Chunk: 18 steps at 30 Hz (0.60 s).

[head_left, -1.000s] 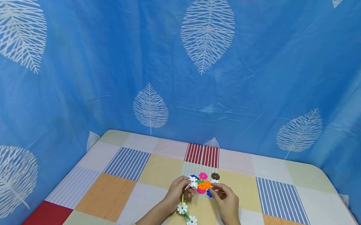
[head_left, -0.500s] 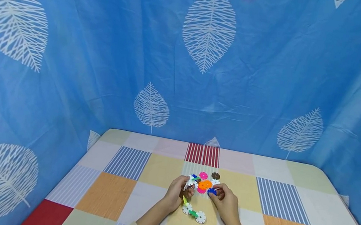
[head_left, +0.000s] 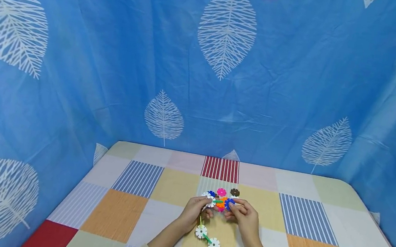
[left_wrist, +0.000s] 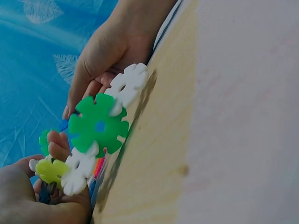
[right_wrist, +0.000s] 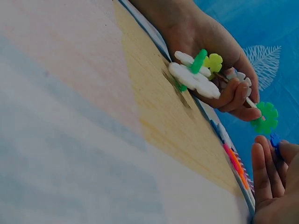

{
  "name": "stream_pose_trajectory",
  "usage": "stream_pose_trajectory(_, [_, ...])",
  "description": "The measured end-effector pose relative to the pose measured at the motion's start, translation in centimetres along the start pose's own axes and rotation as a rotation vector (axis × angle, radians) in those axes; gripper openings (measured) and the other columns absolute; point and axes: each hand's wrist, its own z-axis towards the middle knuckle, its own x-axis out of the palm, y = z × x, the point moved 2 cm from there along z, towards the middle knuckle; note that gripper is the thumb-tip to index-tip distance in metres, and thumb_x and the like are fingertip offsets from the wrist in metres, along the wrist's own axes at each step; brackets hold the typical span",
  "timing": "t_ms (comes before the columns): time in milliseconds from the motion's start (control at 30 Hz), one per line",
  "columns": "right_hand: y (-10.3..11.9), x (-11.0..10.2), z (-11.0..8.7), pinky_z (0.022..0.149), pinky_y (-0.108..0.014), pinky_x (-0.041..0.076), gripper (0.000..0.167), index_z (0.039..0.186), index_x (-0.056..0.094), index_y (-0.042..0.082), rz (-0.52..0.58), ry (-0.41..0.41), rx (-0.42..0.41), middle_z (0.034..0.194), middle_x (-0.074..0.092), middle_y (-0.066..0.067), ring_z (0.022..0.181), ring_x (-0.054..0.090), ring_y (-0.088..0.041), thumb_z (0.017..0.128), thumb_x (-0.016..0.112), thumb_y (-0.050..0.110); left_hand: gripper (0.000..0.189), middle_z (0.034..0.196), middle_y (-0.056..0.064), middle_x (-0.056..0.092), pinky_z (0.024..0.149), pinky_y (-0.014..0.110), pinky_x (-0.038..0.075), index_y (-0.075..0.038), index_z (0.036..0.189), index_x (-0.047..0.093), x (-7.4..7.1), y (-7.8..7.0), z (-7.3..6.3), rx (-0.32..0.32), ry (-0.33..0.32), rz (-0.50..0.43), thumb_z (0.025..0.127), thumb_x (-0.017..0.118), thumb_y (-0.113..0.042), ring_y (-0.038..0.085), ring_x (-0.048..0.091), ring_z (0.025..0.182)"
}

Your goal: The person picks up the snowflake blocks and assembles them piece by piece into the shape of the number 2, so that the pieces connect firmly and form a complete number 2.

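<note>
My left hand (head_left: 192,213) grips a chain of flower-shaped, notched plastic discs. White, green and yellow discs join edge to edge in it, and its tail with a white disc (head_left: 214,245) hangs toward me. In the left wrist view a big green disc (left_wrist: 86,119) links two white ones, with a yellow disc (left_wrist: 50,171) beside the left fingers. My right hand (head_left: 249,223) pinches a blue disc (head_left: 229,204) between thumb and fingers. In the right wrist view this blue disc comes right at the edge of a green disc (right_wrist: 268,114) on the chain's upper end.
Behind the hands, loose discs lie on the patchwork tablecloth (head_left: 263,176): a pink disc (head_left: 221,192), a brown disc (head_left: 235,192) and an orange disc (head_left: 223,200) among several. A blue leaf-patterned curtain (head_left: 262,107) surrounds the table at the back and sides.
My right hand has picked up the blue disc from beside the pile and brought it left toward the green disc. The chain's hanging tail has swung right and back left.
</note>
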Motion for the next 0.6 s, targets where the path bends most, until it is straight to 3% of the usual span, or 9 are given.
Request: stream_pose_trajectory(600, [0.06, 0.17, -0.04, 0.055, -0.036, 0.056, 0.026, 0.101, 0.054, -0.017, -0.012, 0.09, -0.006, 0.069, 0.064, -0.019, 0.056, 0.063, -0.02, 0.084, 0.064, 0.0, 0.029, 0.069, 0.004, 0.064, 0.051, 0.016, 0.05, 0.014, 0.099, 0.061, 0.18, 0.08, -0.13, 0.017, 0.019, 0.125, 0.09, 0.056, -0.013, 0.009, 0.059, 0.052])
